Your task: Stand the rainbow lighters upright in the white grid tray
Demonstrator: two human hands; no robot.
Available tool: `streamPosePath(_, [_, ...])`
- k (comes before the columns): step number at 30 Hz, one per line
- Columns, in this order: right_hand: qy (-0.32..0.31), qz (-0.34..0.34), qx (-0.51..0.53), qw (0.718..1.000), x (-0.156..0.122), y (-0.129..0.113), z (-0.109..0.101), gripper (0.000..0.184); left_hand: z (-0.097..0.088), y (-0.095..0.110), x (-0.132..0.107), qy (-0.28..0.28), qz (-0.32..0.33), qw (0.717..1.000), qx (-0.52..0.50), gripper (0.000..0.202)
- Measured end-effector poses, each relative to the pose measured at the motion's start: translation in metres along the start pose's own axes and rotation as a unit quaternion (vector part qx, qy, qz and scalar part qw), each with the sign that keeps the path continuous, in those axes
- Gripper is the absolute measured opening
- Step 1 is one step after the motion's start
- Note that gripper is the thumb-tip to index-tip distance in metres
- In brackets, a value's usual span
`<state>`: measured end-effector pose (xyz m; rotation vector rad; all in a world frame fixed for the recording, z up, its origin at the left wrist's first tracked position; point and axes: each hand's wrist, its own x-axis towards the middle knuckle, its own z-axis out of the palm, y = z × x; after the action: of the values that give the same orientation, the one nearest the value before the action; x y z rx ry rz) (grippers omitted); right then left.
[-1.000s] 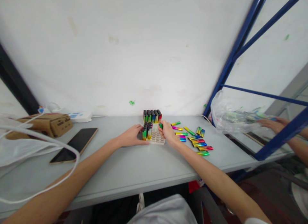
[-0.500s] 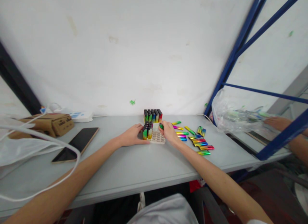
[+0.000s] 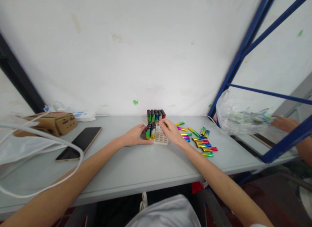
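Note:
A white slotted tray (image 3: 162, 140) lies on the grey table (image 3: 136, 168), with several rainbow lighters (image 3: 150, 132) standing in its left rows. My left hand (image 3: 134, 136) curls against the tray's left edge and holds it. My right hand (image 3: 172, 131) reaches over the tray's far side, fingers pinched at a slot beside the standing lighters; the lighter in them is mostly hidden. Several loose rainbow lighters (image 3: 202, 143) lie to the right of that hand. A second tray full of lighters (image 3: 155, 116) stands just behind, against the wall.
A phone (image 3: 79, 143) and a cardboard box (image 3: 53, 122) lie at the left, with a white cable (image 3: 48, 185) looping over the table. A plastic bag (image 3: 235, 118) sits behind a blue frame (image 3: 243, 48) at the right, where another person's hand (image 3: 284, 123) works.
My right hand has moved left and forward over the tray, and the green lighter seen in its fingers before is now hidden. My left hand has stayed on the tray.

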<state>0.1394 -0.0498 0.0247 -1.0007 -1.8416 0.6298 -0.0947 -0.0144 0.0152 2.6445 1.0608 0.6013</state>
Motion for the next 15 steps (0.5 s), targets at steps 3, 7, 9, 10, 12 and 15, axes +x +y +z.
streamPosePath(3, [0.022, -0.104, -0.133, 0.985, -0.0023, -0.0045, -0.0006, 0.032, 0.0013, -0.0015, 0.0000, 0.005, 0.000, 1.000, 0.007, 0.064])
streamPosePath(7, [-0.014, -0.100, -0.160, 0.982, -0.0051, -0.0071, 0.0002, 0.027, 0.0023, -0.0030, 0.0002, 0.004, 0.009, 1.000, 0.010, 0.066])
streamPosePath(9, [-0.025, -0.105, -0.157, 0.982, -0.0061, -0.0072, 0.0002, 0.028, 0.0023, -0.0029, 0.0004, -0.001, 0.011, 1.000, 0.011, 0.068])
streamPosePath(10, [-0.032, -0.112, -0.159, 0.980, -0.0064, -0.0071, -0.0001, 0.028, 0.0021, -0.0027, 0.0004, -0.003, 0.010, 1.000, 0.011, 0.068])
streamPosePath(12, [-0.061, -0.119, -0.163, 0.978, -0.0062, -0.0064, -0.0010, 0.029, 0.0018, -0.0019, 0.0005, -0.004, 0.010, 1.000, 0.007, 0.068])
streamPosePath(15, [-0.085, -0.111, -0.164, 0.976, -0.0039, -0.0043, -0.0012, 0.031, 0.0013, -0.0009, 0.0004, -0.003, 0.010, 1.000, 0.005, 0.067])
